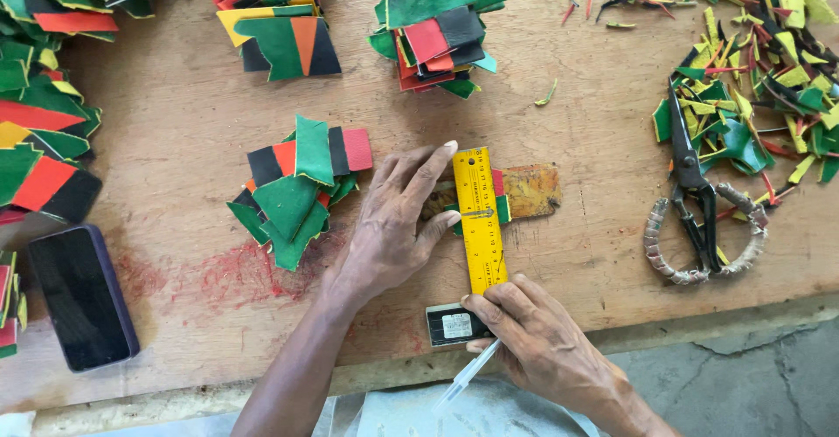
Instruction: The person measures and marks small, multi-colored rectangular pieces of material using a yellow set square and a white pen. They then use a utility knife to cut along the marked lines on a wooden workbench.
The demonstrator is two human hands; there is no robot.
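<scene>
Wooden board [175, 122]: left hand [393, 227] flat, pressing ruler [481, 218].

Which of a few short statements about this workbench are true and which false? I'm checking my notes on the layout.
1. The left hand presses flat beside the yellow ruler. True.
2. The scissors are in the right hand. False: they lie on the board, right of the ruler; that hand holds a clear pen.
3. A dark phone lies at the board's left edge. True.
4. The ruler lies crosswise. False: it runs away from the person.
</scene>
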